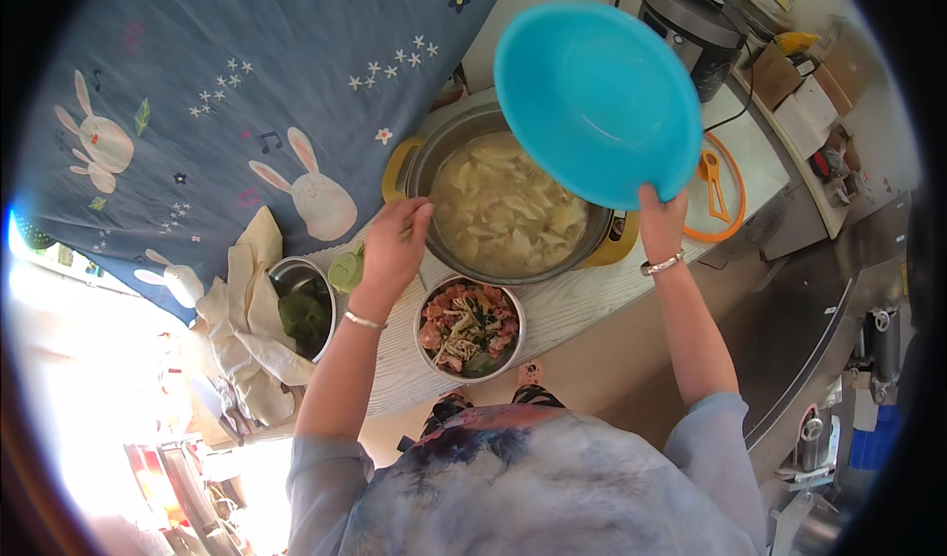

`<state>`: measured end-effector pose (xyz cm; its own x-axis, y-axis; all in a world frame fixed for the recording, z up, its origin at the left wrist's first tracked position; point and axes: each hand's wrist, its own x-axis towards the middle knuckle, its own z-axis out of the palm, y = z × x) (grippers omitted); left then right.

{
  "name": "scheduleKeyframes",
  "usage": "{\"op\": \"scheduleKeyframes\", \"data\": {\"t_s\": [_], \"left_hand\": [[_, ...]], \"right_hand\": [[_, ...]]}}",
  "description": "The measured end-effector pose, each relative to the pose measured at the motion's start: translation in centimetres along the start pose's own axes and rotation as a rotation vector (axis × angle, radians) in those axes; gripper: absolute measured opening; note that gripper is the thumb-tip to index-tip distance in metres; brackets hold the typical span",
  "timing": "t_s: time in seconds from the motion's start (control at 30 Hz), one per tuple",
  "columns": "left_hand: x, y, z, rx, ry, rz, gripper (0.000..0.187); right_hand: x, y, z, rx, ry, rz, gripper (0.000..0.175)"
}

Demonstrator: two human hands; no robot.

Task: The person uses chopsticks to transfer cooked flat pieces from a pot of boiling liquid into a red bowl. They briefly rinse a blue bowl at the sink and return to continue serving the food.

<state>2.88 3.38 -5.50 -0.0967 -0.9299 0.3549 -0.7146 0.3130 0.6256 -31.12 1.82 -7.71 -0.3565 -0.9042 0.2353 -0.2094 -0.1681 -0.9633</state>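
My right hand [662, 223] grips the rim of a turquoise plastic basin [592, 97], which is tilted over the right side of a large pot. Its visible inside holds nothing. The pot [455, 130] has yellow handles and contains pale sliced pieces in cloudy liquid. At the pot's left edge my left hand [399, 238] is closed around a thin stick-like utensil [423, 281], mostly hidden by the fingers. Just below the pot stands a steel bowl [521, 326] of raw meat chunks with pale shreds and green bits.
Left of my left forearm, another steel bowl [331, 326] holds dark green leaves, beside a beige cloth [244, 334] and a green lid [345, 271]. A rabbit-print curtain [200, 112] hangs behind. At right are an orange-rimmed glass lid [729, 219] and an electric cooker [688, 23].
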Motion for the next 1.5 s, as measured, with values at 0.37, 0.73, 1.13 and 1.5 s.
{"op": "scheduleKeyframes", "data": {"t_s": [0.37,0.73,1.13,1.5], "left_hand": [[0.8,4.2,6.4,-0.550,-0.251,-0.215,0.027],[6.7,-1.8,8.9,-0.481,0.032,-0.293,0.023],[1.7,6.9,6.5,-0.652,-0.269,-0.324,0.022],[-0.1,2.2,1.7,-0.452,-0.012,-0.312,0.023]], "right_hand": [[-4.5,-0.1,-6.8,0.662,0.204,0.239,0.038],[-10.2,3.2,-12.6,0.708,0.262,0.384,0.017],[-11.8,5.1,-13.7,0.721,0.249,0.445,0.016],[-11.1,3.2,-11.8,0.773,0.155,0.436,0.018]]}}
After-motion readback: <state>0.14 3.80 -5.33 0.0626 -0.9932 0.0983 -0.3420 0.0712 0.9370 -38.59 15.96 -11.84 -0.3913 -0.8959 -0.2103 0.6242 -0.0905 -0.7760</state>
